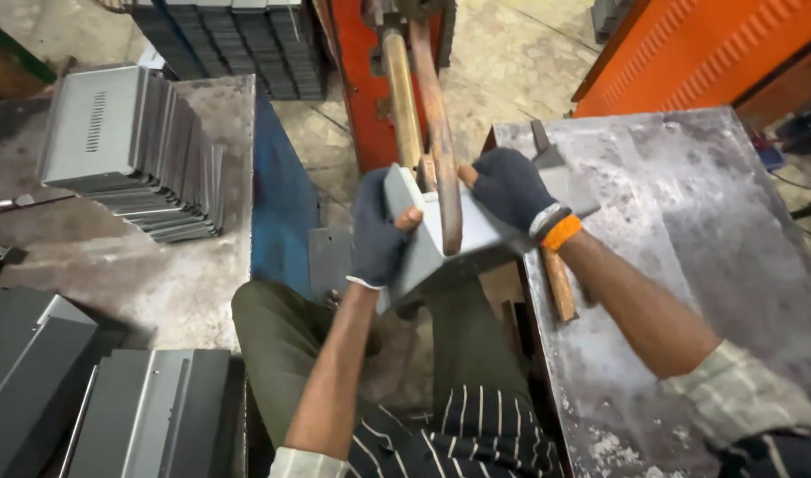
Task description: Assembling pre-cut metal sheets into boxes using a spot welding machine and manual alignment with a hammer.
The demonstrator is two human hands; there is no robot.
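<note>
Both hands wear dark knit gloves and grip a bent grey sheet-metal panel (472, 232) held up in front of my lap. My left hand (376, 235) clasps its left edge, thumb on the front face. My right hand (510, 188) holds the upper right part, an orange cuff at the wrist. Two long copper-coloured arms (430, 106) of a red machine (361, 97) reach down toward me, and the panel sits around the tip of the nearer one.
A slanted stack of grey metal panels (131, 150) lies on the worn table (113, 274) at left. More dark panels (104, 398) sit at lower left. A scuffed steel table (688, 265) is at right, orange cabinet (697, 53) behind it. Stacked parts (237, 40) stand at the top.
</note>
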